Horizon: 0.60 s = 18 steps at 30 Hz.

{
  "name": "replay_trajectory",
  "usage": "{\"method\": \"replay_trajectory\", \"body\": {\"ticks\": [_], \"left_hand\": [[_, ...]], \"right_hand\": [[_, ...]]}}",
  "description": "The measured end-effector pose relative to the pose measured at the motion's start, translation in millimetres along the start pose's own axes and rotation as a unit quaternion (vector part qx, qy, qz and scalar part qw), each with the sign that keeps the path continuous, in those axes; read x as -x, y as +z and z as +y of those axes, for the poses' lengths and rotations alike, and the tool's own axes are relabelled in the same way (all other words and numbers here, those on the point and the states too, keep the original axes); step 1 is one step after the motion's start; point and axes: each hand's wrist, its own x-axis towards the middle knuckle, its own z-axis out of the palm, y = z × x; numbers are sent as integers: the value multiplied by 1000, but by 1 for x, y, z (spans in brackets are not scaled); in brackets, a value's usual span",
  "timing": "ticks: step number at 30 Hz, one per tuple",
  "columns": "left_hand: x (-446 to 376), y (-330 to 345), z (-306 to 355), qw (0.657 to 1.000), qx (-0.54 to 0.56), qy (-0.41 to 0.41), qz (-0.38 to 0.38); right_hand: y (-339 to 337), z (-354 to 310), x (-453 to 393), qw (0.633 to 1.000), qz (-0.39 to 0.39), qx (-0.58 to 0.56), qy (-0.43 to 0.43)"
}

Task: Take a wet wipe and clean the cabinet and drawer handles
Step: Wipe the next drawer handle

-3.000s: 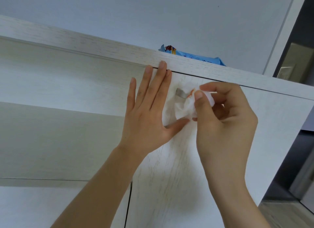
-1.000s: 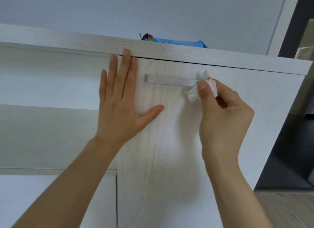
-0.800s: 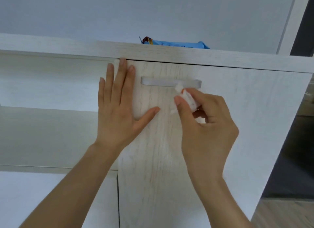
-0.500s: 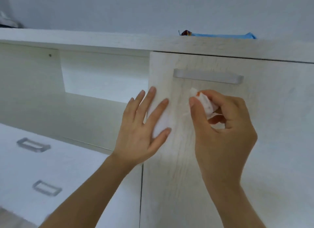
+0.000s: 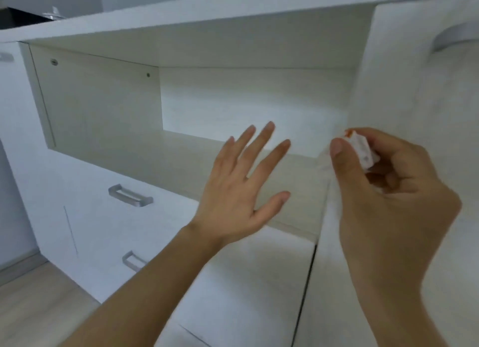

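At the far left, two silver drawer handles sit on the white drawer fronts, the upper one [image 5: 131,195] above the lower one [image 5: 133,260], which the person's forearm partly hides. Above them opens an empty shelf recess [image 5: 181,108] in the pale wood-grain cabinet. The left hand [image 5: 242,188] hangs in front of that recess, fingers spread apart, touching nothing. To its right, the right hand [image 5: 386,191] has its fingers clamped on a bunched wet wipe [image 5: 361,152], held near the left edge of the cabinet door [image 5: 414,92]. The door's silver handle [image 5: 455,39] is well above, at the upper right.
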Motion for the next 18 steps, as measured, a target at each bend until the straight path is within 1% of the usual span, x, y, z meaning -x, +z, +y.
{"method": "replay_trajectory", "body": {"ticks": [3,7,11,13,15,18], "left_hand": [[43,-14,-55,999,-31,-20,-32],[95,-33,-136,994,-19,-83,-69],[149,-49,-216,989,-7,-98,-107],[168,-49,-245,987,7,-93,-129],[178,-45,-269,986,20,-70,-147],[180,-36,-292,991,28,-19,-128]], "right_hand": [[36,2,35,999,-3,-32,33],[98,0,85,994,-16,-41,103],[164,-6,132,986,-10,-42,161],[194,-7,152,984,5,-37,176],[221,-9,170,981,24,-30,190],[252,-10,188,979,43,-14,199]]}}
